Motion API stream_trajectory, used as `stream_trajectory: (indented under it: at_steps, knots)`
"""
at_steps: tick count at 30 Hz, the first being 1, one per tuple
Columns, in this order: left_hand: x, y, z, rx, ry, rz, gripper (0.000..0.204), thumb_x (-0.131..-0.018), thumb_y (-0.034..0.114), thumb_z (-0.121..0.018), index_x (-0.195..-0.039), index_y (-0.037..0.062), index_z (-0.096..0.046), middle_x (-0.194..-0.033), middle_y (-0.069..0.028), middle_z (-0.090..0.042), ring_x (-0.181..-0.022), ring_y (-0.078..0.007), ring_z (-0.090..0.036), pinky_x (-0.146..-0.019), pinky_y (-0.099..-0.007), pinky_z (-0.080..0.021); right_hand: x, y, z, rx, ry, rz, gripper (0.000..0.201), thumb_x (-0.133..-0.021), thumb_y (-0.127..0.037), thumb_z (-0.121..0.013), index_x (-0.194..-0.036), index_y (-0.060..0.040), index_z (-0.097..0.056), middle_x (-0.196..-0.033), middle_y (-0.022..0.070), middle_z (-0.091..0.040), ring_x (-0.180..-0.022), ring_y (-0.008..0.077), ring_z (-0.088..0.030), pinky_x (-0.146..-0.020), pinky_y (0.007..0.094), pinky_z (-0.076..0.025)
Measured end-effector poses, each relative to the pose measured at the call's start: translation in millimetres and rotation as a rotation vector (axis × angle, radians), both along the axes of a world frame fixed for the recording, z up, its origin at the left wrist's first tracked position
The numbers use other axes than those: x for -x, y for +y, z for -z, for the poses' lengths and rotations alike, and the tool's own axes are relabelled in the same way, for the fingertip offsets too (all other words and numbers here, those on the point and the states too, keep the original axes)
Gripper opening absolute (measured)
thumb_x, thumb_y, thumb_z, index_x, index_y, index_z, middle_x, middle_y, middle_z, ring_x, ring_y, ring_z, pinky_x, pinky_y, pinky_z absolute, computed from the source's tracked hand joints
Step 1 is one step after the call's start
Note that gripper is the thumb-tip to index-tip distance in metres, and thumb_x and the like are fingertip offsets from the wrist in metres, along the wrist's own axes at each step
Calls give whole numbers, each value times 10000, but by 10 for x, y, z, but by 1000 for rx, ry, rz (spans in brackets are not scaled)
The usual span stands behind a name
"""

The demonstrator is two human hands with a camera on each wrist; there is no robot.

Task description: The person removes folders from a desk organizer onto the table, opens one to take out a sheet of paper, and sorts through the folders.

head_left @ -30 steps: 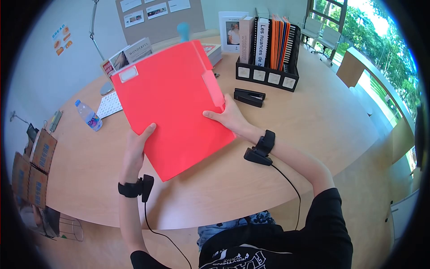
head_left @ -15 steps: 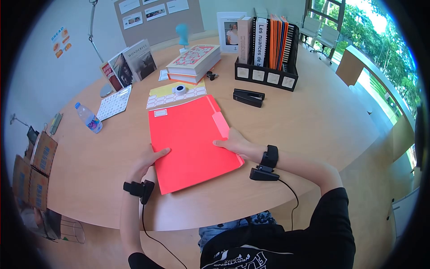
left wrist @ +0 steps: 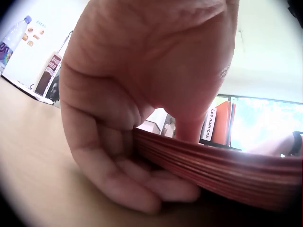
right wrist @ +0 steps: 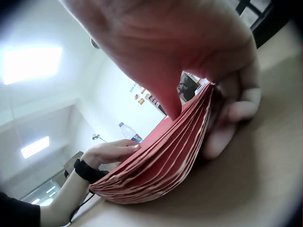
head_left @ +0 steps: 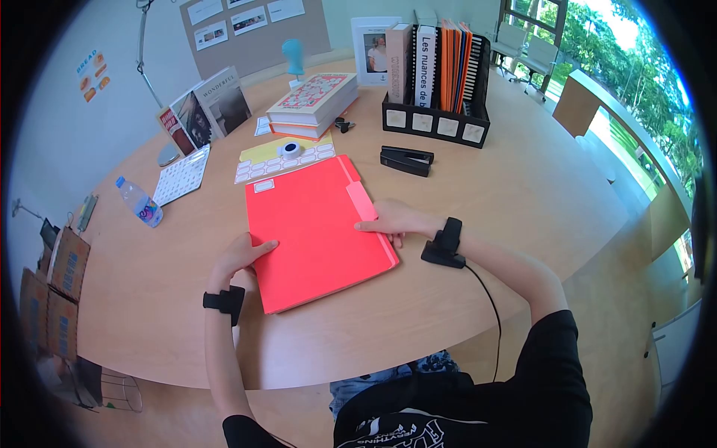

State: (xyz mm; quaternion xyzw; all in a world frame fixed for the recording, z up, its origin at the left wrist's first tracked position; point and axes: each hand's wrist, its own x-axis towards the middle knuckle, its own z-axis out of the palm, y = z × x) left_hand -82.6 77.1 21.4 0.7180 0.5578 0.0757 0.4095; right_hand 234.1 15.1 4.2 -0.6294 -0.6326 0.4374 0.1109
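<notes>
Holding the red folder stack [head_left: 317, 231] flat on the table [head_left: 523, 194].
Your left hand [head_left: 237, 257] and right hand [head_left: 396, 219] both grip its edges; it's down, not let go.

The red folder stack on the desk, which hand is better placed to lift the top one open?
Probably the right hand: its thumb lies on top of the red folder stack at the tabbed edge, fingers curled under. The left hand grips the opposite edge, likelier the spine side, better suited to steadying.

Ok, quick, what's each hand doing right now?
Left hand: grips the left edge of the red folder stack, thumb on top, fingers curled under.
Right hand: grips the stack's right edge likewise.
</notes>
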Motion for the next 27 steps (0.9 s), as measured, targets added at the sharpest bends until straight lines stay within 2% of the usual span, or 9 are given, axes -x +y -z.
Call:
stream_trajectory:
  at_steps: [7,9,12,14,15,18,20,24,27]
  knots:
    - [8,-122,-80,-227,307,-39,556,-820,484,-601,-967,-49,-539,-666,-132,-617,-480,-193,-596,-438,-292,-484,-208,103,-233,-49,-120,13,535,-886,-491,-489,-654,-11,-532,-521,60,-553,-399,158,-556,-405,291,-474]
    - [34,-120,-41,-280,318,-65,555,-829,492,-585,-954,-46,-532,-645,-128,-604,-462,-189,-579,-437,-296,-468,-400,272,-360,-351,-288,152,533,-874,-464,-483,-689,26,-585,-575,149,-590,-494,266,-610,-534,383,-507]
    - [59,-123,-6,-333,286,-95,550,-847,495,-559,-948,-45,-522,-615,-120,-585,-433,-185,-552,-439,-303,-445,-753,561,-448,-926,-388,562,377,-812,-343,-565,-850,32,-553,-766,212,-599,-845,389,-596,-718,450,-482]
    - [69,-116,-6,-334,241,-102,544,-857,489,-548,-953,-46,-519,-604,-117,-579,-422,-185,-540,-441,-306,-437,-1044,776,-577,-1039,-375,783,459,-773,-300,-633,-997,50,-438,-962,249,-551,-859,386,-582,-759,453,-477]
    - [72,-113,-12,-304,210,-117,526,-864,477,-545,-950,-42,-518,-599,-111,-578,-423,-182,-537,-435,-305,-430,-1157,819,-660,-1072,-547,865,542,-754,-314,-662,-1046,51,-386,-1058,253,-499,-928,378,-560,-785,443,-474]
    - [110,-82,15,-264,164,-130,481,-879,441,-539,-973,-30,-510,-579,-94,-573,-422,-167,-533,-416,-290,-422,-1455,1035,-726,-1092,-816,1198,757,-689,-344,-750,-1160,82,-338,-1119,233,-461,-1048,387,-497,-861,481,-431]
    - [122,-63,41,-258,146,-128,454,-886,417,-537,-1001,-21,-503,-564,-84,-569,-420,-154,-533,-402,-277,-422,-1691,1095,-753,-1016,-627,1206,819,-683,-364,-761,-1198,92,-316,-1180,262,-430,-1071,397,-488,-876,482,-427]
    - [184,-7,205,-394,140,-66,446,-879,421,-554,-978,-12,-504,-569,-103,-574,-427,-169,-540,-421,-292,-428,-1900,1234,-708,-979,-591,1173,868,-678,-381,-766,-1222,100,-291,-1161,278,-455,-1050,400,-518,-857,465,-453]
    - [220,53,331,-538,167,-23,445,-874,424,-564,-969,-7,-507,-588,-117,-587,-451,-182,-555,-440,-301,-435,-2059,1331,-586,-1045,-567,1032,770,-707,-359,-747,-1144,87,-297,-1015,320,-561,-960,423,-582,-808,437,-494]
